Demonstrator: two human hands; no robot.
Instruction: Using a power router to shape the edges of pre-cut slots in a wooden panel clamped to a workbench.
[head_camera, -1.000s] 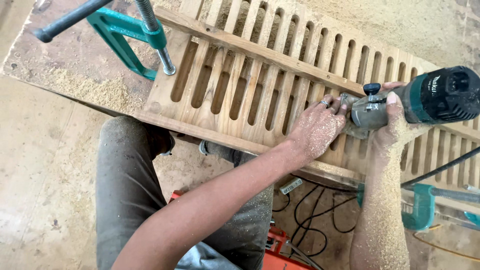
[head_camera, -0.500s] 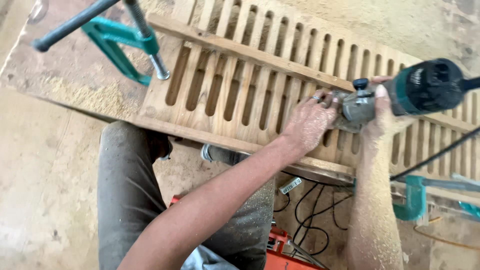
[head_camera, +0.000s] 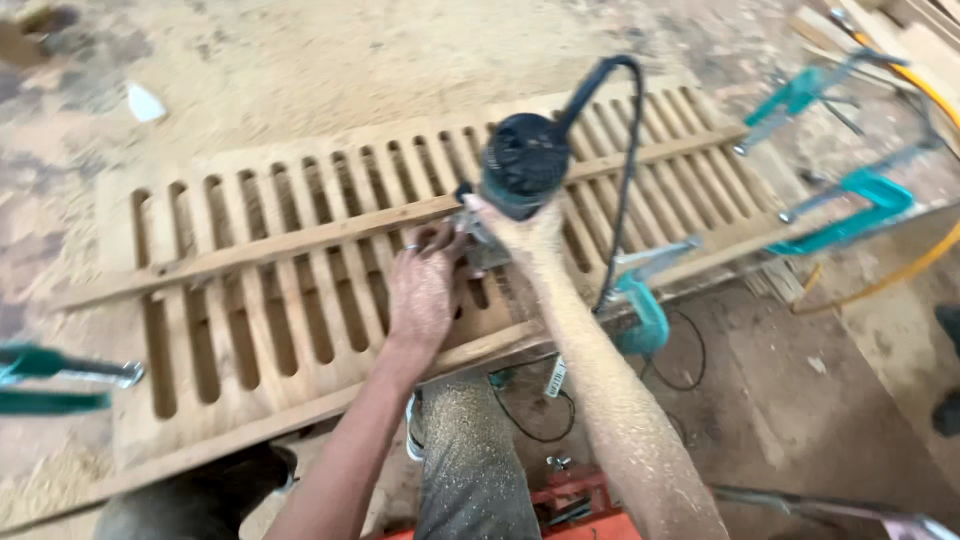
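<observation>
Looking down at a slotted wooden panel (head_camera: 300, 290) lying flat across the middle, dusted with sawdust. The right hand (head_camera: 520, 225) grips a teal and black power tool (head_camera: 525, 165) standing upright on the panel right of centre. The left hand (head_camera: 422, 290) rests just beside the tool, fingers spread flat on the slats. Teal clamps (head_camera: 850, 215) hold the panel's far right end.

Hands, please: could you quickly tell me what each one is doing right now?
Left hand: open, palm down on the slatted wooden panel.
Right hand: closed around the teal power tool.
</observation>
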